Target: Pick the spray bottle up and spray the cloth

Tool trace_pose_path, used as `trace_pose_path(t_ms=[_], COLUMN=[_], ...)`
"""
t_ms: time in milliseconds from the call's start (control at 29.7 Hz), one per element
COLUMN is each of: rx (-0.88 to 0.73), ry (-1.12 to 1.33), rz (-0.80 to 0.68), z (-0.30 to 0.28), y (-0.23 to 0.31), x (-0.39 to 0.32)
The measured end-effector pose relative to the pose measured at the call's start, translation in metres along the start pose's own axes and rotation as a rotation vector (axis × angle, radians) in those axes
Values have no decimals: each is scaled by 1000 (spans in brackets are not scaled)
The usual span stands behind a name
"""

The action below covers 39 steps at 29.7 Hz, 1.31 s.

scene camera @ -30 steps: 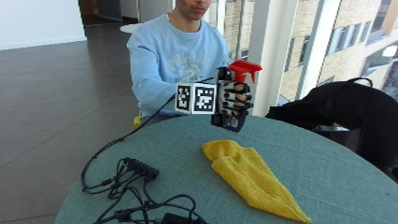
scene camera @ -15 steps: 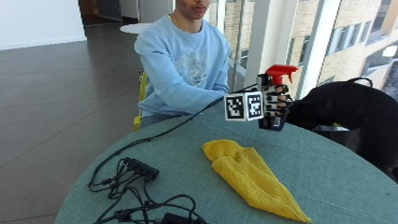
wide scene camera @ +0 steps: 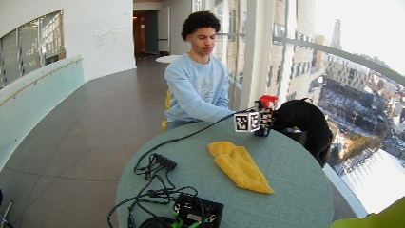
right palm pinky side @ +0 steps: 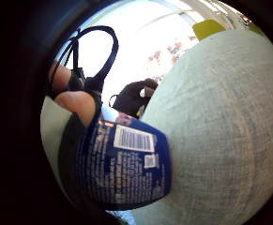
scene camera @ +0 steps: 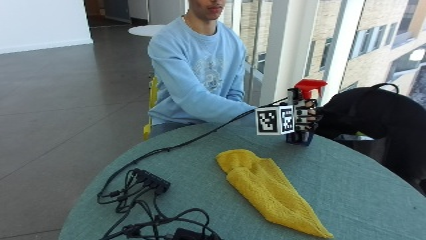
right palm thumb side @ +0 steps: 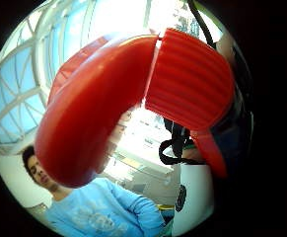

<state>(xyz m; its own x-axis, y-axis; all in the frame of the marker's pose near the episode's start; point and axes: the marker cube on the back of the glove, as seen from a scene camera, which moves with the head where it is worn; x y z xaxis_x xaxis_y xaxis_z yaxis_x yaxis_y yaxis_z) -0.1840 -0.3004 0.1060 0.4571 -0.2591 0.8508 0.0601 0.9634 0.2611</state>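
In the outside view my gloved right hand point(scene camera: 305, 116) grips a dark blue spray bottle point(scene camera: 300, 138) with a red trigger head point(scene camera: 310, 85). It holds the bottle upright at the far side of the round green table point(scene camera: 373, 200). The bottle's base is at or just above the tabletop; I cannot tell which. A yellow cloth point(scene camera: 269, 192) lies crumpled in the middle of the table, nearer the camera than the hand and apart from it. The palm views show the red head point(right palm thumb side: 108, 98) and the blue labelled body point(right palm pinky side: 122, 164) close up, with fingers point(right palm pinky side: 77, 105) curled round the bottle.
A tangle of black cables point(scene camera: 150, 200) covers the table's left front, ending at a black box point(wide scene camera: 197, 210). A black bag point(scene camera: 376, 117) stands just behind the bottle, off the far right edge. The person sits at the far side.
The hand has carried the bottle to the right, from above the cloth's far end, and lowered it towards the far side of the table. The cloth has not moved.
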Motion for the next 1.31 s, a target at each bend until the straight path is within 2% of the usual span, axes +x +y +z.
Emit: trace_pose_path(t_ms=[269,538,908,1109,1311], rx=[-84,-123,-191,-150,-120], ry=[46,229,665,811,911], rz=[38,21,163,172,145], z=[-18,-101,-221,-247,-256], y=[9,35,138,204,232], x=[-3,-31,-31,-40,-44])
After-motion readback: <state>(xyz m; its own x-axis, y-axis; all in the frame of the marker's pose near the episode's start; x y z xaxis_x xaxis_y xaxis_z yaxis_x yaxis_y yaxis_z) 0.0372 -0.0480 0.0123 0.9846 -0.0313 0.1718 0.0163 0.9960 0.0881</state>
